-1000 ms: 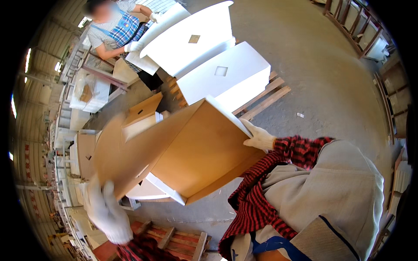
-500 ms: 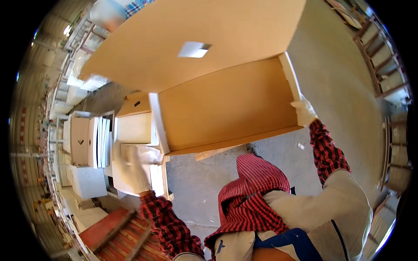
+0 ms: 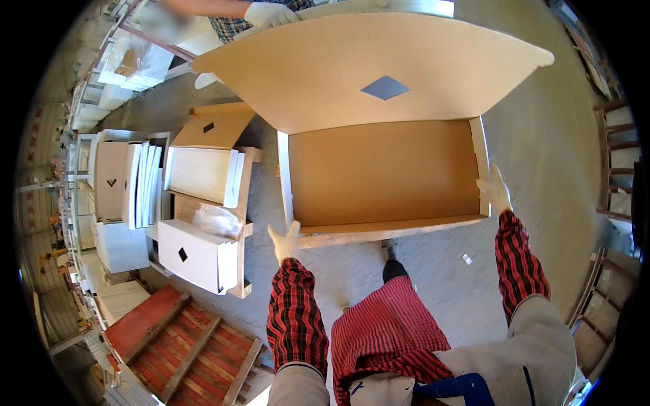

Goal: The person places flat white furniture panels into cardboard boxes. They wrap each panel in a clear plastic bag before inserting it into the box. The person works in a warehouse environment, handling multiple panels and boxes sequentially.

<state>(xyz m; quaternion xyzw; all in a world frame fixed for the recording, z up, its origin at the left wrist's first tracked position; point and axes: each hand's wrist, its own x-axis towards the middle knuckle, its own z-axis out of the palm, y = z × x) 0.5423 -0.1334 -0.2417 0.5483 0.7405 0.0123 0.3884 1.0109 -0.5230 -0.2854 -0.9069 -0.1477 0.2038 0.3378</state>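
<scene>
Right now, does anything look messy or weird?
A little: a small white scrap lies alone on the floor, like dropped litter, and crumpled clear plastic sits loose beside a white box at left. The open box shows no obvious damage.

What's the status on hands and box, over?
White-gloved left hand and right hand, open, at either side of rectangular brown cardboard box. Box's lid raised. Co-worker's white-gloved hand beyond lid.

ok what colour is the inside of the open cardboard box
The inside of the open cardboard box is plain tan-brown, showing best in the head view.
</scene>
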